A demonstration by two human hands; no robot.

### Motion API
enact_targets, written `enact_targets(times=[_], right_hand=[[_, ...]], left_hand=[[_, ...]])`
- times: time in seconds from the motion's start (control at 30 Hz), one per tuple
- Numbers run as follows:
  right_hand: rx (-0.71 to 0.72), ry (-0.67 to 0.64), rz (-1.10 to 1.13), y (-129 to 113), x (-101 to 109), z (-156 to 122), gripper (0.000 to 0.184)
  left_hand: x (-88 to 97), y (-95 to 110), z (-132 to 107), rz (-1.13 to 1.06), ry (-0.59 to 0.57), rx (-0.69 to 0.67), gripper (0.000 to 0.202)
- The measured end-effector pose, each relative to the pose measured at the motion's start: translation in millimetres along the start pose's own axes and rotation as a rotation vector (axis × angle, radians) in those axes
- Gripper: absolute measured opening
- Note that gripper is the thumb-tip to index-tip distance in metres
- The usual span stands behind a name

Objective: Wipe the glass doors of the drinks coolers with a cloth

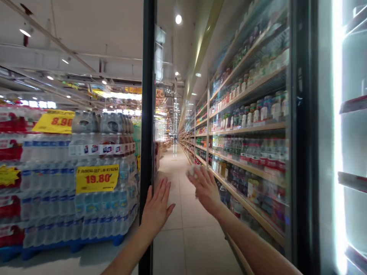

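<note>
A glass cooler door (252, 160) stands swung open in front of me, with its black edge frame (147, 114) running from top to bottom. My left hand (156, 208) lies flat against the glass beside that frame, fingers stretched and together, holding nothing. My right hand (205, 189) is pressed to the glass further right and is blurred by motion. Under its fingertips is a small whitish crumpled cloth (192, 172).
Through the glass I see a long tiled aisle (177, 179) and shelves of bottled drinks (246, 114) on the right. At the far right is the lit cooler interior (348, 152). Stacked packs of water bottles (86, 183) with yellow price signs stand on the left.
</note>
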State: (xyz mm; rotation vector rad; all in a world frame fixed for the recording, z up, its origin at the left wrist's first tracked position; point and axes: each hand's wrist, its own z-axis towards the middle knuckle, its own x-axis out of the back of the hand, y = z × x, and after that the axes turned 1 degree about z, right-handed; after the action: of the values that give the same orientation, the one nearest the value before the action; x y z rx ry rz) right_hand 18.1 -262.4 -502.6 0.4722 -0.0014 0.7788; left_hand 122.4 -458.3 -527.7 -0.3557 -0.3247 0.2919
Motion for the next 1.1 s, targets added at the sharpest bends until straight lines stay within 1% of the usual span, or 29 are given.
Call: enact_targets(times=[0.03,0.07,0.1,0.13,0.23,0.3,0.33,0.43,0.5,0.57,0.6,0.67,0.73,0.77,0.8,0.87,0.93,0.97,1.0,1.03,1.1], right_hand=[[-0.064,0.032,-0.013,4.1,-0.3,6.2,0.055],[-0.097,0.044,-0.019,6.2,-0.2,8.6,0.055],[-0.100,0.038,-0.018,5.9,0.6,6.4,0.055],[-0.075,0.025,-0.010,3.5,1.8,0.1,0.055],[0.076,-0.061,0.039,-9.2,5.7,-27.8,0.056],[0.121,-0.081,0.054,-14.7,5.3,-33.8,0.055],[0.098,-0.068,0.048,-15.3,4.1,-30.0,0.054],[-0.068,0.013,0.003,-7.5,-0.1,-3.9,0.052],[-0.100,0.045,-0.020,5.0,0.3,7.3,0.052],[-0.105,0.067,-0.048,21.5,5.2,4.5,0.055],[-0.134,0.084,-0.073,30.1,8.8,-0.8,0.057],[-0.249,0.133,-0.134,43.3,15.2,-13.0,0.061],[-0.350,0.170,-0.165,44.9,17.3,-20.9,0.063],[-0.353,0.175,-0.155,40.4,16.1,-22.4,0.064],[-0.321,0.163,-0.129,33.3,13.6,-22.5,0.064],[-0.193,0.092,-0.062,17.1,7.1,-21.3,0.063],[-0.070,0.028,-0.018,9.9,3.4,-21.8,0.059],[-0.050,0.017,-0.015,12.5,4.1,-23.3,0.057],[-0.068,0.028,-0.029,19.3,6.6,-25.3,0.056],[-0.121,0.058,-0.059,29.2,10.5,-27.4,0.056],[-0.280,0.147,-0.143,51.0,19.8,-29.8,0.057]], left_hand=[[-0.4,-0.7,-0.2,0.002,-0.003,-0.002,0.060],[-0.3,-1.2,-0.3,0.001,-0.009,-0.002,0.062],[0.3,-1.5,-0.4,-0.002,-0.013,-0.002,0.063],[1.2,-1.6,-0.5,-0.005,-0.013,0.000,0.064],[4.7,0.2,0.8,-0.024,0.011,-0.004,0.065],[6.7,3.2,5.0,-0.038,0.039,0.002,0.067],[7.4,5.3,8.5,-0.041,0.048,0.010,0.068],[7.8,12.3,22.4,-0.043,0.051,0.047,0.071],[7.1,15.9,30.6,-0.053,0.025,0.073,0.071],[6.4,17.3,35.0,-0.068,0.000,0.086,0.069],[6.3,17.4,35.7,-0.073,-0.008,0.089,0.067],[6.5,17.2,35.4,-0.079,-0.013,0.087,0.064],[6.5,18.0,34.8,-0.083,-0.007,0.094,0.062],[6.2,19.0,35.0,-0.085,0.002,0.102,0.061],[5.5,20.4,35.6,-0.088,0.013,0.107,0.062],[3.6,24.0,37.8,-0.095,0.023,0.098,0.065],[1.6,27.2,40.2,-0.098,0.025,0.077,0.067],[0.9,28.3,41.0,-0.100,0.022,0.067,0.067],[0.6,29.0,41.5,-0.103,0.017,0.065,0.067],[0.7,29.5,41.8,-0.109,0.016,0.068,0.067],[1.7,30.6,42.6,-0.131,0.014,0.076,0.066]])
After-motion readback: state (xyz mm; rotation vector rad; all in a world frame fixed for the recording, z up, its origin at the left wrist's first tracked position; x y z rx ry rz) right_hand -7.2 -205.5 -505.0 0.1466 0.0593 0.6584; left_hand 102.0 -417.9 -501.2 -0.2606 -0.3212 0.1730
